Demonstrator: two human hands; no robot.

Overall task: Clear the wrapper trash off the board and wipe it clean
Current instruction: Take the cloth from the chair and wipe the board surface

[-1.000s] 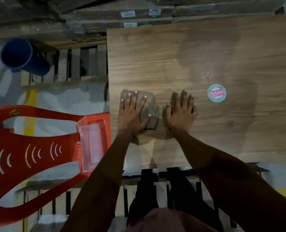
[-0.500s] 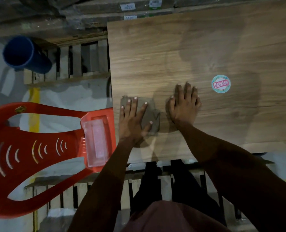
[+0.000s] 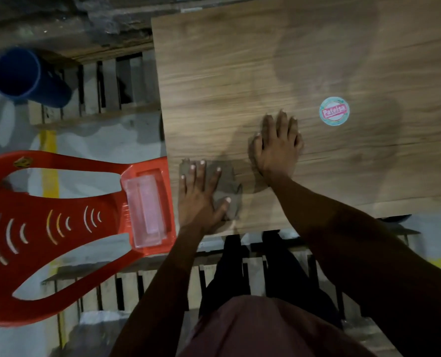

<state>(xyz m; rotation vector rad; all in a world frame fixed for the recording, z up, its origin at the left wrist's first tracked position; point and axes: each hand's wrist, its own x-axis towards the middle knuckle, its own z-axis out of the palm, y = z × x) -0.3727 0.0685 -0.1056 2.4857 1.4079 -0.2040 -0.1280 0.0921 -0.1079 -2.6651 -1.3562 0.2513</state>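
The wood-grain board (image 3: 278, 73) is the biggest thing under me, lying across slatted pallets (image 3: 111, 83), and I judge I am in the wiping part of the job: no wrapper trash shows anywhere on it. Its near edge sits close to my body. If I lean hard there, the board could shift on the slats.

To my left stands the red plastic chair (image 3: 59, 228), its arm just beside the board's left edge. A clear plastic box (image 3: 146, 210) rests on that arm. A wide sweep off the edge could knock it to the floor. The blue cylinder (image 3: 26, 76) lies well apart and out of harm's way.

My right hand (image 3: 278, 148) lies flat on the board, fingers straight and slightly apart, steadying it. My left hand (image 3: 201, 197) presses the grey cloth (image 3: 229, 189) flat near the board's near-left corner, fingers spread, thumb out across the cloth. Held only by pressure, the cloth could slip or bunch under my palm and leave a strip unwiped.

The round Patelsa sticker (image 3: 334, 111) sits beyond my right hand. Rubbing over it could lift its rim.
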